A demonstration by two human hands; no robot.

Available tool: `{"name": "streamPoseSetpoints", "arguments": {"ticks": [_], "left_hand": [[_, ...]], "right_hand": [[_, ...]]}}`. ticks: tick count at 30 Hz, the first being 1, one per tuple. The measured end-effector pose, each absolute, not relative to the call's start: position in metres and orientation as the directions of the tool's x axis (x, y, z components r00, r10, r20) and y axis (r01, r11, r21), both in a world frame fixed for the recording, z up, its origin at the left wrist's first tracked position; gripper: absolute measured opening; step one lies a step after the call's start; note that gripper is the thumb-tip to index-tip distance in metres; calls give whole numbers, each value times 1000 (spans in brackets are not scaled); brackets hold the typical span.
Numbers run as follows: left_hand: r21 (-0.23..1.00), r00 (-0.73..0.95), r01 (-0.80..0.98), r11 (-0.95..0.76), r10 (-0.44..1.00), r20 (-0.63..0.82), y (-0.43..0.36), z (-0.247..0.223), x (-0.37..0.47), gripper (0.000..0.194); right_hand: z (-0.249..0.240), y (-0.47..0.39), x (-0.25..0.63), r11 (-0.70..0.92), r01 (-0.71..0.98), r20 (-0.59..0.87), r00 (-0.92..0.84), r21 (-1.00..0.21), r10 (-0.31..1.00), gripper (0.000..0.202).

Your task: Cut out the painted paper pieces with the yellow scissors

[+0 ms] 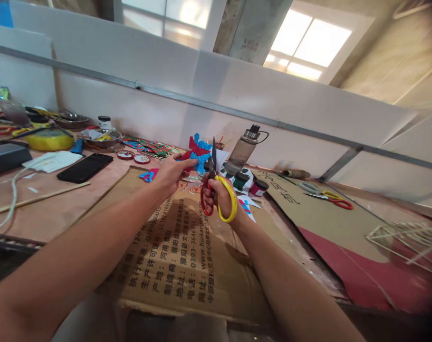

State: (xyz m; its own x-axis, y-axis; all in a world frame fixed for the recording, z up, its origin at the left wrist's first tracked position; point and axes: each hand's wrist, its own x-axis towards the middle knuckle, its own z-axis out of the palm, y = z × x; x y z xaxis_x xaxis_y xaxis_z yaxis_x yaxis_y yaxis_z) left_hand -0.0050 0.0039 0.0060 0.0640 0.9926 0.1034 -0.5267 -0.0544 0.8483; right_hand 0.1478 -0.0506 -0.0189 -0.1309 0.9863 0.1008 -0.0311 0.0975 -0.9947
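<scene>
Head view. The piece, a flat blue-and-red cutout (202,162) with ragged edges, is raised above the cardboard (237,280) on the table (71,206). The left hand (173,172) holds it from the side; its grip is pinched, with thumb and fingers pressed together on the piece's near edge. The right hand (217,194) carries the scissors (230,209). Its grip is curled round the red and yellow loops, and the blades point upward just beside the piece. Whether the blades are fully together, or touch the piece, cannot be told from this angle.

Handling, piece: judged very light, thin and soft, likely to fold or tear at narrow parts. Take hold of a broad area near the edge, with light pressure, fingertips clear of the blades. Slipping appears unlikely; creasing is the greater risk.

Handling, scissors: judged stiff and much heavier than the piece. Take hold by the loops only; the smooth coating may be slightly slick. Keep the points clear of the left fingers and of the bottle (242,153) behind.
</scene>
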Motion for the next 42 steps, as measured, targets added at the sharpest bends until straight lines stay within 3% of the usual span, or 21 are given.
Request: {"name": "streamPoseSetpoints", "arguments": {"ticks": [7,16,22,32,42], "left_hand": [[771,50,-635,-42,994,95,0,9,-4,39],[829,166,-558,25,983,82,-3,8,-2,28],[853,241,-512,100,970,31,-5,10,-2,32],[865,247,-493,92,968,38,-6,9,-2,38],[863,216,-496,100,976,11,-7,10,0,37]], "right_hand": [[-20,-51,145,96,-89,109,-148,-991,983,36],[-18,-52,146,162,-23,164,-114,-986,980,37],[-15,-54,146,232,25,230,-81,-972,970,43],[-16,-55,144,218,-13,218,-37,-976,975,43],[-18,-58,144,113,-11,113,-41,-994,993,50]]}}
